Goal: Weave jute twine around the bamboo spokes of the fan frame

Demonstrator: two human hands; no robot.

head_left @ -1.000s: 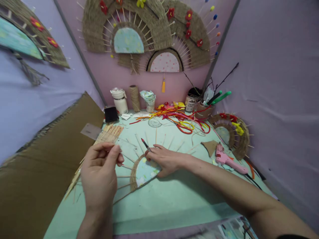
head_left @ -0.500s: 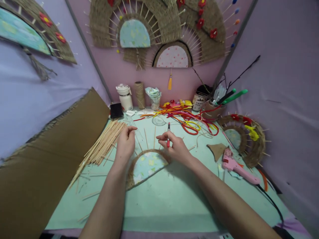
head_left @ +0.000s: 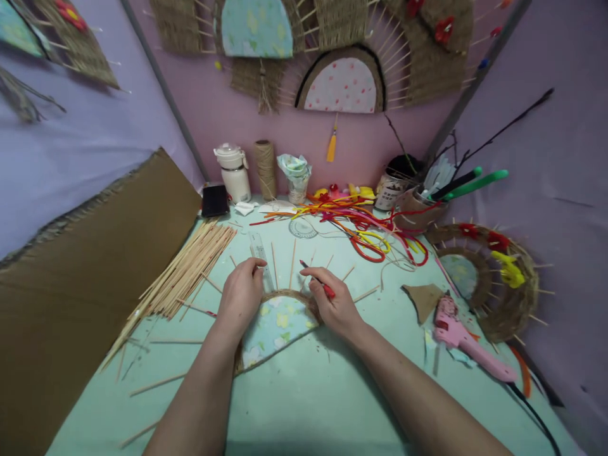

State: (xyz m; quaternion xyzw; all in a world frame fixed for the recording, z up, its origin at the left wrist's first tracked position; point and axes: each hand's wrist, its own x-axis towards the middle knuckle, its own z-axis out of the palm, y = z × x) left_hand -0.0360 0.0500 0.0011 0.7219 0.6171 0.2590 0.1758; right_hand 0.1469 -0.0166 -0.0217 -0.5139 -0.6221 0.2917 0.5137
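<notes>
My left hand (head_left: 243, 288) is closed, its thumb and forefinger pinched at the lower part of a clear ruler (head_left: 259, 247), left of the upright sticks. A red pen (head_left: 327, 290) with a dark tip is held in my right hand (head_left: 335, 301), pointing up and left. Between and below the hands lies a half-round piece (head_left: 280, 320) with floral cloth and a brown twine rim. Thin wooden sticks (head_left: 293, 263) fan out from its rim, some of them partly hidden by my left forearm.
Wooden sticks (head_left: 185, 272) are piled at left beside a cardboard sheet (head_left: 104, 259). Coloured pipe cleaners (head_left: 351, 218), a bottle (head_left: 234, 177) and twine spool (head_left: 266, 171) stand or lie behind. At right are a pink glue gun (head_left: 468, 342), a brown scrap (head_left: 422, 301) and a decorated woven arc (head_left: 515, 304).
The pen has tilted from upright to leaning left in my right hand. My left hand has moved slightly right and down, onto the ruler. The camera view has shifted closer.
</notes>
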